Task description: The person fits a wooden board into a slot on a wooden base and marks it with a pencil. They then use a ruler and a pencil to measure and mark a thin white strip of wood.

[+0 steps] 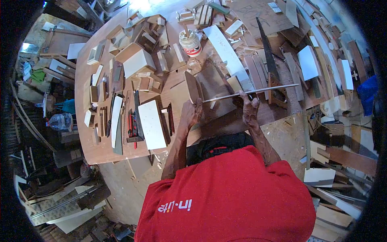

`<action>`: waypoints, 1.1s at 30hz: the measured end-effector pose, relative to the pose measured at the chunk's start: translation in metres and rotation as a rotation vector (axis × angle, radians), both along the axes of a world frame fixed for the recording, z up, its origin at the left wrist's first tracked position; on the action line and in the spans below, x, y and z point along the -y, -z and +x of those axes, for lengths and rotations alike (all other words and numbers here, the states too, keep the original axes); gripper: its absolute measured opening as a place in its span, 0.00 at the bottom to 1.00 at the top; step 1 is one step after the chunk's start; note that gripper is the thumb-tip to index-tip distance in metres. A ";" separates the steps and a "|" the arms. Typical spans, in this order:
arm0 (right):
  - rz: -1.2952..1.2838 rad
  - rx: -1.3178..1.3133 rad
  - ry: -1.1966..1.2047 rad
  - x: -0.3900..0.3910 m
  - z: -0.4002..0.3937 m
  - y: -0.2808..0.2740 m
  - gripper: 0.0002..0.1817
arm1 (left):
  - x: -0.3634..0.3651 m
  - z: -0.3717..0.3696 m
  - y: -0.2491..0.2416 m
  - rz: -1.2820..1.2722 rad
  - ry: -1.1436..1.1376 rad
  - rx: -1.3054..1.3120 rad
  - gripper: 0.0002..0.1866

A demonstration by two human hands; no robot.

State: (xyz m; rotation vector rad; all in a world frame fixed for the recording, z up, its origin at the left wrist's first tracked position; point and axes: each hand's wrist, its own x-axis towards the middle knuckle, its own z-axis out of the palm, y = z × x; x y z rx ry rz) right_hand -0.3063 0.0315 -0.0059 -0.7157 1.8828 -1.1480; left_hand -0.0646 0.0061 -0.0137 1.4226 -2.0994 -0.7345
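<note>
My left hand (191, 111) is closed on the lower end of a small brown wooden board (193, 86), which stands tilted above the table's near edge. From beside that board a long thin wooden strip (278, 87) runs out to the right. My right hand (250, 108) grips this strip near its middle, fingers wrapped around it. Just behind the strip lies a small tan wooden block (234, 84). A handsaw (267, 52) rests to the right, its wooden handle (278, 97) partly under the strip's far end.
An open glue tub (190, 43) with a stick in it stands at the table's middle. Small wooden boxes (139, 61) fill the left side. A white panel (152, 125), a black try square (137, 121) and red-handled tools (130, 126) lie near the left front. Offcuts (308, 62) crowd the right.
</note>
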 end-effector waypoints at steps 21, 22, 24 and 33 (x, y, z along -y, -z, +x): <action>-0.113 0.118 0.080 0.007 -0.008 0.046 0.18 | 0.000 -0.001 -0.013 0.371 -0.121 -0.058 0.23; -0.130 0.067 0.067 0.008 -0.010 0.057 0.18 | 0.000 -0.001 -0.012 0.371 -0.120 -0.058 0.23; -0.146 0.017 0.054 0.008 -0.010 0.060 0.18 | 0.001 0.001 -0.007 0.398 -0.117 -0.023 0.22; -0.127 0.058 0.061 0.007 -0.007 0.035 0.18 | 0.000 -0.001 -0.016 0.335 -0.060 -0.064 0.20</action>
